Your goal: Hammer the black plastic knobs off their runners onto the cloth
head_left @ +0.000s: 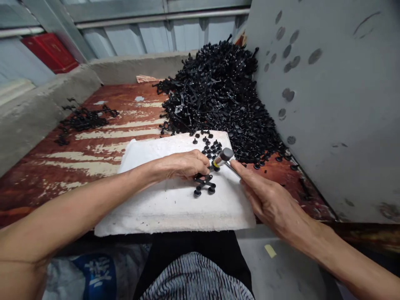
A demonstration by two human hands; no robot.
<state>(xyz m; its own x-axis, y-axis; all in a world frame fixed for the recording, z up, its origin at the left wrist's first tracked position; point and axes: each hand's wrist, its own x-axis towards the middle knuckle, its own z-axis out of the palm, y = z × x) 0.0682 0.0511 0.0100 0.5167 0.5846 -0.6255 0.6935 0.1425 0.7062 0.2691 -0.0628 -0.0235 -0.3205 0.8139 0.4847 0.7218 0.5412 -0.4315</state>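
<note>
My right hand [265, 196] is closed around the handle of a small mallet [224, 155], whose head is dark-ended with a yellow band. The mallet head is over a black part near my left fingertips. Over the white pad, my left hand [189, 163] pinches a black scissor-link piece [204, 182] with round knobs on its ends. Part of that piece is hidden under my fingers. Small black knobs [214, 146] with short stems are scattered on the white pad [156, 208], just beyond my hands.
A big heap of black linked parts [215, 91] rises behind the pad. A smaller pile [86, 118] lies at left on the worn red table [103, 154]. A grey panel [337, 116] bounds the right side, and a low concrete ledge [53, 98] the left. A red box [51, 52] stands there.
</note>
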